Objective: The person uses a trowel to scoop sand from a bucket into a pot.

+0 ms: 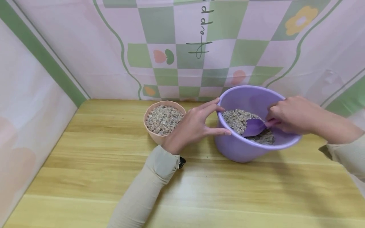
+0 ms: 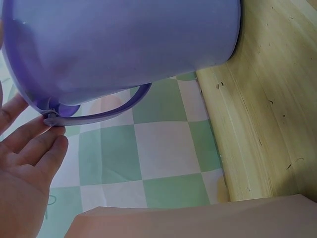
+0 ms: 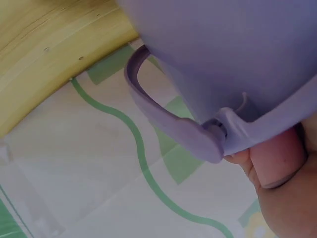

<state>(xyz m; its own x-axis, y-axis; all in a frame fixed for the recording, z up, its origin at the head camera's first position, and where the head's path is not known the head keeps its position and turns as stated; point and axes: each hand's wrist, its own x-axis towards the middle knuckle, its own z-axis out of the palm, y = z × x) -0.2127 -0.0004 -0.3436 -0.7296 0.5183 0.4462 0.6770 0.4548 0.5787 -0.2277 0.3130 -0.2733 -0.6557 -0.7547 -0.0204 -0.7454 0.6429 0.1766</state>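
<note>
A purple bucket [image 1: 239, 153] holds grey-brown gravel-like grains [image 1: 238, 118] and leans a little to the right. Inside it, my right hand [image 1: 293, 115] grips the pink handle of a purple scoop [image 1: 253, 127], whose blade is partly in the grains. The handle's end [image 3: 278, 157] shows beneath the bucket rim in the right wrist view. My left hand [image 1: 194, 123] holds the bucket's left rim, thumb and fingers spread along it. In the left wrist view, its fingers [image 2: 42, 144] touch the rim beside the bail handle [image 2: 106, 115].
A peach-coloured faceted bowl [image 1: 156, 137], filled with similar grains, stands left of the bucket, partly behind my left hand. Both stand on a wooden table [image 1: 85, 177], near a checked cloth backdrop [image 1: 159, 25]. A few specks lie on the tabletop.
</note>
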